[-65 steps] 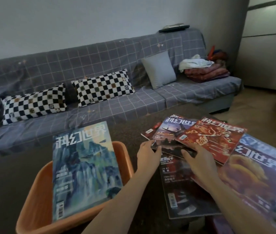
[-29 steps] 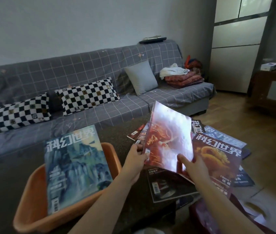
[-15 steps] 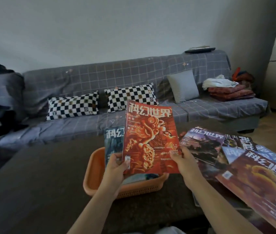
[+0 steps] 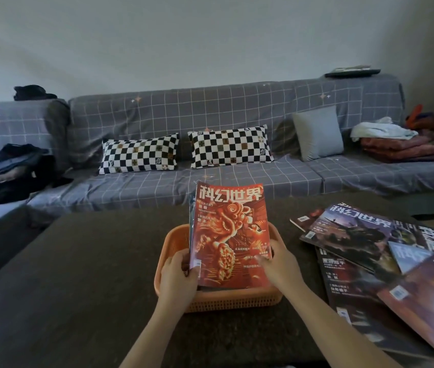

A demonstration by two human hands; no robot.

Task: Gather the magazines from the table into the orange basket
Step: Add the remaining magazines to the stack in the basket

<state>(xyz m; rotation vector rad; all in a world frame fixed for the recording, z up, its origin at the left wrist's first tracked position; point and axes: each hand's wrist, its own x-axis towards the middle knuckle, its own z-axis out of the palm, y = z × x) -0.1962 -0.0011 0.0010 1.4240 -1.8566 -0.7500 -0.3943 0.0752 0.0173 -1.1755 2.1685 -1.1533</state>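
Observation:
A red magazine (image 4: 230, 235) with a lion-dance cover lies tilted in the orange basket (image 4: 218, 298), on top of a blue magazine whose edge shows at its left side. My left hand (image 4: 180, 277) grips the red magazine's lower left corner. My right hand (image 4: 279, 264) rests on its lower right edge, fingers on the cover. Several more magazines (image 4: 364, 235) lie fanned out on the dark table (image 4: 78, 274) to the right of the basket, one with a red-brown cover (image 4: 428, 301) nearest me.
A grey checked sofa (image 4: 210, 181) runs along the far side of the table, with two checkerboard pillows (image 4: 139, 152), a grey cushion (image 4: 319, 134), folded blankets (image 4: 401, 147) at the right and a dark bag (image 4: 11, 171) at the left.
Both hands lifted the red magazine off the pile at the right, carried it left over the basket and lowered it onto the blue magazine there.

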